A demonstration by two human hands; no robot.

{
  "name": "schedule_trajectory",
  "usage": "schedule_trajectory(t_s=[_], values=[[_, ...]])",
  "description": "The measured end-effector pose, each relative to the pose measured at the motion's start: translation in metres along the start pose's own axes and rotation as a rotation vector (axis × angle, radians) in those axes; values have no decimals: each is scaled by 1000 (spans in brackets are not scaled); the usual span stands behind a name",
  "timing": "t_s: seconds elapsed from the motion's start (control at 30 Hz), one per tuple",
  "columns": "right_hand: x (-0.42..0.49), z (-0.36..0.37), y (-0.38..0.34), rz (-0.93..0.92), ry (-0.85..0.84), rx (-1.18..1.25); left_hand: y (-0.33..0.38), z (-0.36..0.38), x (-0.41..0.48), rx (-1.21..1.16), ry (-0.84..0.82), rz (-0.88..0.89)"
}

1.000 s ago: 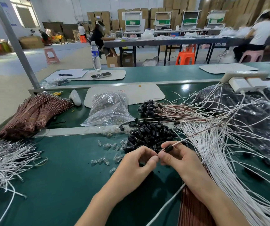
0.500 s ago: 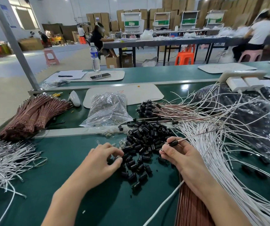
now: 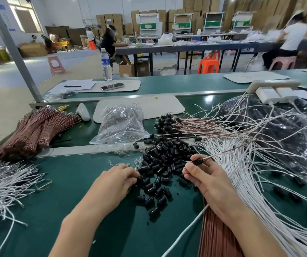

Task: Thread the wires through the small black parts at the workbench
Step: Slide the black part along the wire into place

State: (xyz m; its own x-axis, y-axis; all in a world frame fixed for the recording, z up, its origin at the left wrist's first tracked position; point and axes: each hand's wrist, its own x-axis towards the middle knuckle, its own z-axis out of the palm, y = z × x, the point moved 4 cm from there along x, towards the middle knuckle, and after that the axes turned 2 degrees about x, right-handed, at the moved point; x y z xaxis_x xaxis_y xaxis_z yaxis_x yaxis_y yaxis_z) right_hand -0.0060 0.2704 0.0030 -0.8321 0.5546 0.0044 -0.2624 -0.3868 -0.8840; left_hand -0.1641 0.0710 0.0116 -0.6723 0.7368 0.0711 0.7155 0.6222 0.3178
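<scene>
A heap of small black parts (image 3: 164,164) lies on the green bench in front of me. My right hand (image 3: 204,179) pinches a thin wire (image 3: 228,151) that carries one black part (image 3: 197,161) just above my thumb. My left hand (image 3: 118,178) rests at the left edge of the heap with its fingertips curled among the parts; whether it holds one is hidden. Loose white wires (image 3: 245,175) fan out to the right. A group of wires fitted with black parts (image 3: 164,122) lies behind the heap.
Copper-coloured wire bundles (image 3: 36,130) lie at the far left, white wires (image 3: 2,184) at the near left. A clear plastic bag (image 3: 121,125) stands behind the heap, small clear pieces (image 3: 123,152) beside it. A large dark bag (image 3: 288,138) fills the right. More copper wires (image 3: 217,238) run under my right wrist.
My left hand left my right hand and moved left and down to the edge of the black heap. My right hand keeps the threaded wire, barely shifted.
</scene>
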Motion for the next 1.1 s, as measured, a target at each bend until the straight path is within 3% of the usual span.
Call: schedule_trajectory(t_s=[0.3,0.47,0.6,0.67,0.83,1.1], values=[[3,-3,1,16,5,59,-3,3,2,81,128,-29],[3,-2,2,37,-9,102,9,-3,2,-207,325,2],[3,2,5,60,-6,159,45,-2,-4,-804,410,12],[2,5,8,73,-9,199,70,5,-6,-970,384,73],[4,7,11,81,12,302,98,32,-11,-1085,358,73],[6,6,14,55,50,336,94,38,-8,-1050,382,100]])
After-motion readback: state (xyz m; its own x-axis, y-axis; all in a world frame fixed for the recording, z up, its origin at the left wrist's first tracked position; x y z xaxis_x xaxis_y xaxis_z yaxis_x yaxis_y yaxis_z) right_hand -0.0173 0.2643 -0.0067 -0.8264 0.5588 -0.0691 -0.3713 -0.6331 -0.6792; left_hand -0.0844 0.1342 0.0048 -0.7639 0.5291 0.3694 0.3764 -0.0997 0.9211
